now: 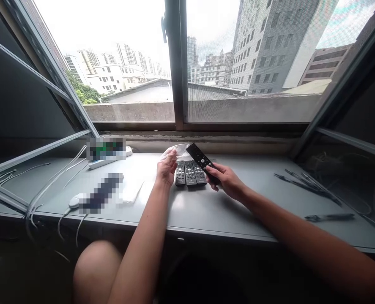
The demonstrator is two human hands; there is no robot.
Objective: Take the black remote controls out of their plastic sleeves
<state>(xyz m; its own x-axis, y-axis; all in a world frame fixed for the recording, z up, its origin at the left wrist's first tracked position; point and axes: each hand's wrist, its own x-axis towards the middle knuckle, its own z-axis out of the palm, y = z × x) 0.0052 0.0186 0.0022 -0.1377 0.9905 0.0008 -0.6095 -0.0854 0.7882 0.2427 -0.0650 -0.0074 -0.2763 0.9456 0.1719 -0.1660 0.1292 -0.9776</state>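
My right hand (224, 179) is closed around the lower end of a black remote control (202, 160), which tilts with its far end up to the left and its buttons facing up. Under and beside it, three more black remotes (190, 172) lie side by side on the grey desk. My left hand (166, 169) is just left of this row, its fingers closed on a clear plastic bag (182, 149). The bag stretches behind the remotes, partly hidden by the fingers and the raised remote.
At left, a white power strip (109, 160) carries a blurred item, with white cables (56, 173) trailing over the edge. Nearer are a blurred dark object (101, 194) and a white packet (132, 192). Dark cables (310, 185) lie at right. A window frame (176, 63) rises behind.
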